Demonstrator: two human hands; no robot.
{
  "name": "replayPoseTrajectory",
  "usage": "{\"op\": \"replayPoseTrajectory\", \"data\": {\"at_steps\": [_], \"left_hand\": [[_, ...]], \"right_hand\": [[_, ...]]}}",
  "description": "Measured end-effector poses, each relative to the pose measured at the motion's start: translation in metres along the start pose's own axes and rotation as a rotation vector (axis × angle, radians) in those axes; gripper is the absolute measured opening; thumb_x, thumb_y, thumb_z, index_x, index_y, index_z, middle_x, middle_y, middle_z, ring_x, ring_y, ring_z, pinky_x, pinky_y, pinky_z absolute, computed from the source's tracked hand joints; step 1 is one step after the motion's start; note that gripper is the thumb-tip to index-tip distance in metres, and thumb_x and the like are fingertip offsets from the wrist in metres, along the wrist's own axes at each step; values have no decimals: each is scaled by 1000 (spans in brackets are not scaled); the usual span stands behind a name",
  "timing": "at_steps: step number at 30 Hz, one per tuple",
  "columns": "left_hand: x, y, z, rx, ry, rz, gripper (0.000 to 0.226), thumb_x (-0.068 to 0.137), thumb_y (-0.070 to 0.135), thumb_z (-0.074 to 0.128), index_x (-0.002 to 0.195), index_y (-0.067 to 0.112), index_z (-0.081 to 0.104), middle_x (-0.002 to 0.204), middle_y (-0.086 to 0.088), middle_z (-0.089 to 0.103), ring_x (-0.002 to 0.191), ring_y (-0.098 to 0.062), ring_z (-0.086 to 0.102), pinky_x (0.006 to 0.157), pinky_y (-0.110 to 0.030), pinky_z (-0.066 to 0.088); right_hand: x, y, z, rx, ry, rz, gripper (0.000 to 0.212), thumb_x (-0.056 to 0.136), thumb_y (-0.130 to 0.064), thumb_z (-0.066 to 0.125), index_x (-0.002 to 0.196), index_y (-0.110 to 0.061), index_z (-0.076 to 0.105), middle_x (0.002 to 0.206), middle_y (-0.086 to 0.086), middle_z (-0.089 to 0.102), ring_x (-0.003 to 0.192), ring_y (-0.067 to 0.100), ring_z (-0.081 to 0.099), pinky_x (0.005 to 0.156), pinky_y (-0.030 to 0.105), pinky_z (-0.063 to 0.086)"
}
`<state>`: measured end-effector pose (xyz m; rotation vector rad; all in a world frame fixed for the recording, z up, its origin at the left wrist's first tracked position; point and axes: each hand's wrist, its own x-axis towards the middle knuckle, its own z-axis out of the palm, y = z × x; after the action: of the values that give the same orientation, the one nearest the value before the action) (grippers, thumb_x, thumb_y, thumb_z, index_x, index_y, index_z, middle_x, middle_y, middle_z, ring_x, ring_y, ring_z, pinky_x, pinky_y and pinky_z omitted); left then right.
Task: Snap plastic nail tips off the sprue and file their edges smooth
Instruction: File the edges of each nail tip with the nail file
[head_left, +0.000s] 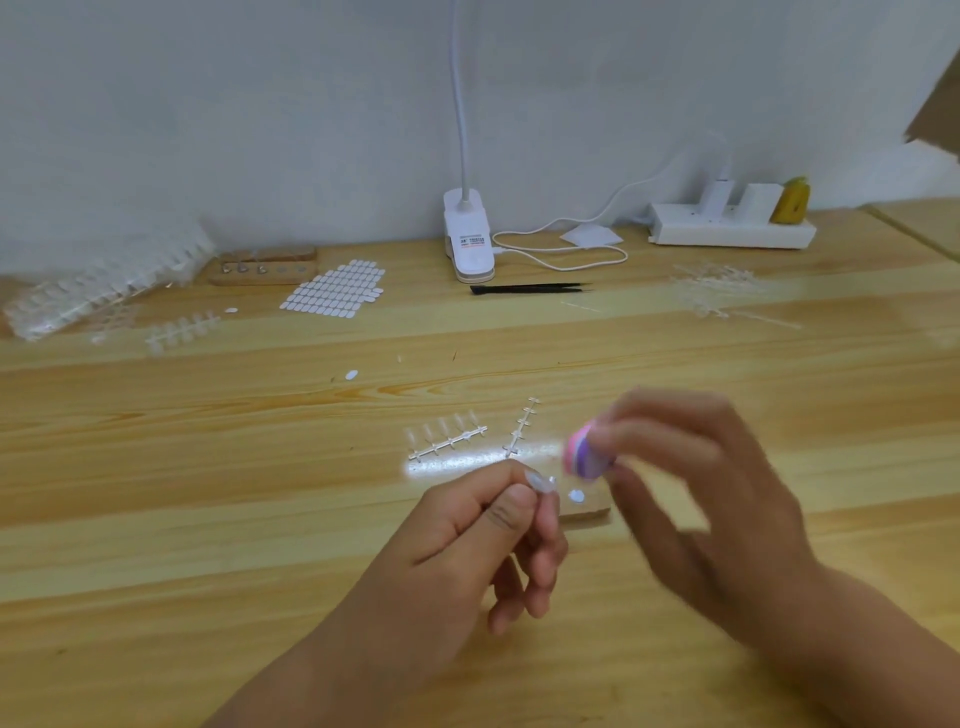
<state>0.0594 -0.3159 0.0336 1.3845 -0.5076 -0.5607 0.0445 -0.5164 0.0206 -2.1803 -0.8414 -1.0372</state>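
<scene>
One tip (540, 482): clear, pinched between thumb and forefinger of the left hand (467, 540), above the table (208, 519).
Right hand (691, 483): blurred; fingertips grip a pink file (584, 451) just beside the tip.
Block (587, 514): wooden, under the file.
Sprue (449, 442): five tips attached, just beyond the hands.
Bare sprue (521, 427): beside it.
Tweezers (524, 288): black, far off, before the white clip lamp (467, 234).

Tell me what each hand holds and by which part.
The left hand pinches a clear nail tip by its lower end; the right hand grips a pink-purple file block by its right end, blurred.
</scene>
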Motion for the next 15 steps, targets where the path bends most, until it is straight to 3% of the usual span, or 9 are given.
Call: {"op": "replayPoseTrajectory", "data": {"at_steps": [2, 4, 6, 9, 12, 14, 15], "left_hand": [[-1, -1, 0, -17, -16, -28, 28, 95, 26, 41, 79, 10, 57, 61, 4, 53, 52, -15, 51, 45, -20, 37], [0, 1, -1, -54, -8, -48, 28, 94, 28, 42, 74, 17, 58, 59, 4, 50, 50, -14, 50, 44, -19, 37], [0, 2, -4, -89, 24, -36, 29, 93, 29, 42, 70, 24, 59, 57, 4, 49, 48, -15, 50, 43, -19, 36], [2, 2, -6, -92, 81, 3, 28, 93, 30, 45, 70, 24, 61, 60, 1, 52, 49, -15, 49, 43, -21, 37], [2, -1, -7, -44, 140, 44, 27, 92, 30, 49, 72, 22, 65, 64, -2, 57, 53, -16, 51, 43, -22, 39], [3, -2, -7, -12, 166, 73, 25, 90, 26, 52, 74, 19, 70, 66, -3, 61, 54, -15, 53, 42, -23, 40], [3, -3, -7, 9, 169, 89, 22, 89, 23, 55, 76, 17, 72, 68, -2, 64, 55, -15, 55, 42, -24, 41]], "right_hand": [[-4, -10, 6, 19, -81, -103, 33, 95, 6, 54, 124, -9, 55, 118, 6, 54, 109, 14, 59, 98, 24, 45], [-5, -2, 3, -79, -132, -76, 44, 87, 13, 60, 124, -11, 57, 116, 7, 58, 106, 19, 61, 95, 29, 48], [-5, 16, -2, -171, -87, 117, 44, 83, 13, 62, 119, -13, 64, 113, 8, 62, 102, 22, 62, 91, 31, 51], [-4, 38, -10, -308, -49, 353, 28, 89, 8, 62, 112, -6, 70, 108, 8, 65, 100, 22, 61, 92, 20, 45], [-7, 50, -9, -499, -239, 525, 25, 85, -4, 75, 109, -8, 74, 108, 11, 67, 102, 36, 61, 99, 40, 38], [-7, 47, -12, -526, -173, 540, 27, 86, -14, 77, 112, -10, 74, 114, 13, 67, 108, 39, 60, 105, 55, 37], [-3, 40, -15, -457, -103, 504, 27, 88, -21, 74, 114, -13, 73, 117, 10, 66, 110, 35, 59, 106, 52, 38]]}}
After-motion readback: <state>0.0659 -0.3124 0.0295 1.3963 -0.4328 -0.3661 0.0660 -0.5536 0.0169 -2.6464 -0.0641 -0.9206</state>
